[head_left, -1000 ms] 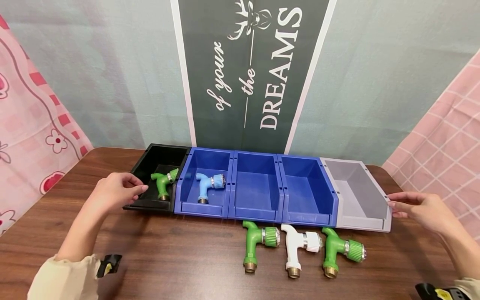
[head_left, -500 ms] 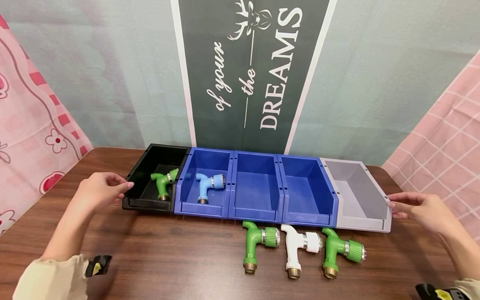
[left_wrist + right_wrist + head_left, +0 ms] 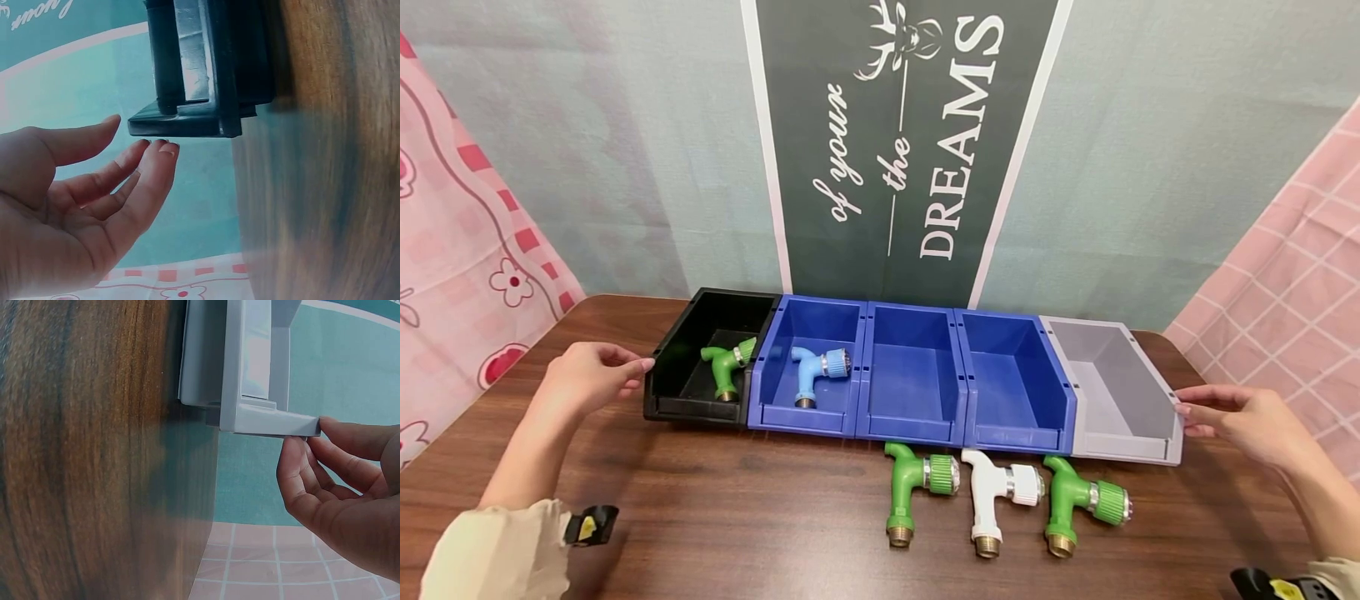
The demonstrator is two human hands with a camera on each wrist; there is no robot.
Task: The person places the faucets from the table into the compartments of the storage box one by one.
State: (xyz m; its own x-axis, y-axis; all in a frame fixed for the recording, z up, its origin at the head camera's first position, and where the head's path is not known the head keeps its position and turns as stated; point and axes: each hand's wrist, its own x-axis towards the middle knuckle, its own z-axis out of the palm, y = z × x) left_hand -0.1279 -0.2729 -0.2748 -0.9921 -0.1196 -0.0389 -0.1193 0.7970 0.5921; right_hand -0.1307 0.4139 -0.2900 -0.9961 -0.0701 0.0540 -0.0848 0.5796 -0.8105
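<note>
Five bins stand joined in a row on the wooden table. At the left end is a black bin (image 3: 696, 408) with a green faucet (image 3: 725, 371) in it. Beside the black bin's outer left wall is my left hand (image 3: 583, 379); in the left wrist view its thumb is apart from the rim and its fingertips lie close to the wall, contact unclear. A blue bin (image 3: 808, 421) holds a light blue faucet (image 3: 808, 375). At the right end, my right hand (image 3: 1247, 417) pinches the outer rim of a grey bin (image 3: 269, 419) between thumb and fingers.
Two more blue bins (image 3: 913, 379) fill the row's middle. In front lie a green faucet (image 3: 904, 500), a white faucet (image 3: 988, 504) and another green faucet (image 3: 1060, 508). Behind the table (image 3: 737, 517) hangs a printed curtain (image 3: 647, 150).
My left hand has moved left, from over the black bin's left side to outside its wall. My right hand keeps its place at the grey bin, and the faucets stay put.
</note>
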